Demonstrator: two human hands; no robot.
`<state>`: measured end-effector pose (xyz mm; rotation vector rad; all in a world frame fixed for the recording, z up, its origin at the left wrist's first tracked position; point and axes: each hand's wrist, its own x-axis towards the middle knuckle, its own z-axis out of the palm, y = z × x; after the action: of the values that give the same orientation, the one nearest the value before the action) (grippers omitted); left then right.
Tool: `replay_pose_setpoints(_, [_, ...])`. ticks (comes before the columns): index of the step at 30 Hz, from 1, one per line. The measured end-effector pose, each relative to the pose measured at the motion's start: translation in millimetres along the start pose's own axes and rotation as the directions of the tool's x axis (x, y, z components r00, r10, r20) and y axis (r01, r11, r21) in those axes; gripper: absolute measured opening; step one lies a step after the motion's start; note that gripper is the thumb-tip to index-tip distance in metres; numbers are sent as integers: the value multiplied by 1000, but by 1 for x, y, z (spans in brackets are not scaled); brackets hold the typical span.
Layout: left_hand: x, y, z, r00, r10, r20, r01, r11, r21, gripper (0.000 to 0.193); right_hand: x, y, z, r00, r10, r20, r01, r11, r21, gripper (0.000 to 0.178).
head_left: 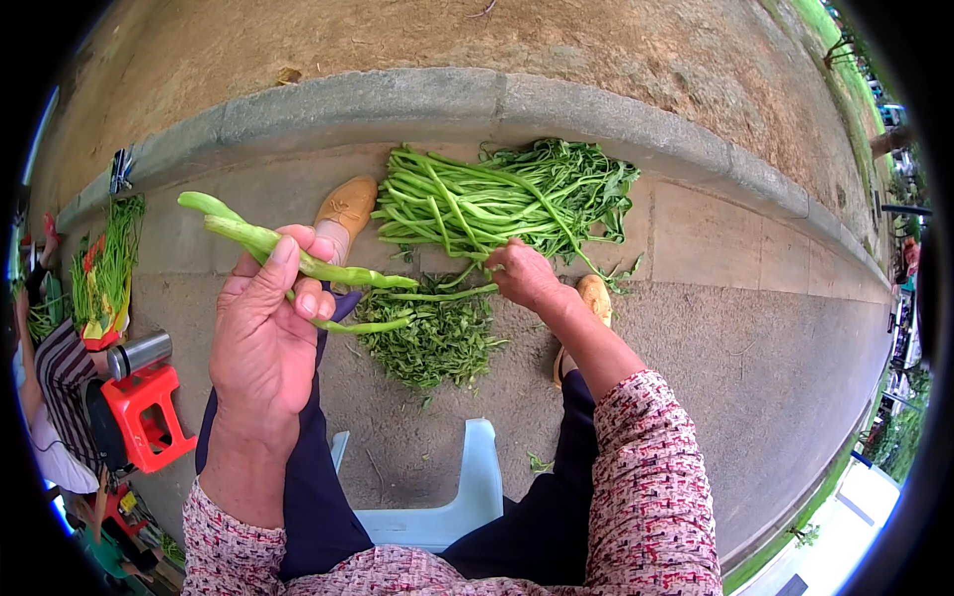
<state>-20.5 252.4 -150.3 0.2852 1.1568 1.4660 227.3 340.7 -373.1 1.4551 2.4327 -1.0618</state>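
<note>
My left hand (260,328) is closed around a few thick green vegetable stems (318,268), pinched between thumb and fingers, their ends poking out on both sides. Ahead on the pavement lies a large pile of long leafy green stalks (467,204), cut stems to the left and leaves to the right. At its near edge my right hand (524,271) has its fingers pinched on a green stem (465,293), whose grip point is partly hidden. A heap of loose picked leaves (432,338) sits on the ground below the stalks, between my feet.
A stone kerb (397,99) curves beyond the stalks, with bare soil past it. My shoes (348,204) flank the greens. A light blue plastic stool (477,477) is under me. To the left stand a red stool (149,422), a metal flask (139,353), bundled greens (107,273) and seated people.
</note>
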Motion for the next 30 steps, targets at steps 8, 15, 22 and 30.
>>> replay_pose_setpoints(8, [-3,5,2,999,-34,19,35,999,-10,17,-9,21,9,995,29,94,-4,968,-250,30])
replay_pose_setpoints(15, [-2,4,-1,999,-28,22,28,999,-15,18,11,31,-28,983,168,-69,-124,901,416,15])
replay_pose_setpoints(22, [-4,3,3,999,-39,27,39,999,3,18,9,32,-7,935,163,-314,-116,980,162,25])
replay_pose_setpoints(30, [-5,1,5,998,-57,21,56,998,3,17,30,20,12,952,195,-238,-177,980,94,23])
